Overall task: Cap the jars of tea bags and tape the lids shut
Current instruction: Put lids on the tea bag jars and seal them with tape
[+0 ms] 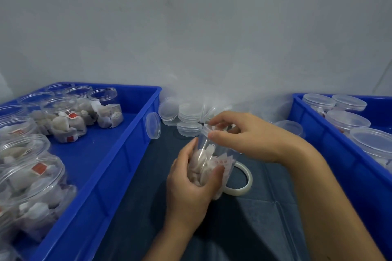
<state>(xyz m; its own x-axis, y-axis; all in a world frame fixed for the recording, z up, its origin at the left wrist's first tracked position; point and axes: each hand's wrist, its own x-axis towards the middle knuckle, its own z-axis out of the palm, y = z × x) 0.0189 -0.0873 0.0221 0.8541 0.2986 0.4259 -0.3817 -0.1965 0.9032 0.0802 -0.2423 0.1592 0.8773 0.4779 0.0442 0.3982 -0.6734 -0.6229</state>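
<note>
**As the lid goes on, a jar of tea bags awaits its tape**

While the left hand grips the jar around its body, right-hand fingers pinch the clear lid at its mouth. Seating it level before twisting should avoid cross-threading. The tape roll lies just behind the left fingers.

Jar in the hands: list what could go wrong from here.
1. The left hand holds the clear jar of tea bags tilted in the air while the right hand sets the lid on; the lid may seat crooked, or tea bags may spill.
2. The roll of clear tape lies just behind the jar, so the jar could knock it.
3. One loose lid stands on edge against the left blue bin; it could roll.
</note>
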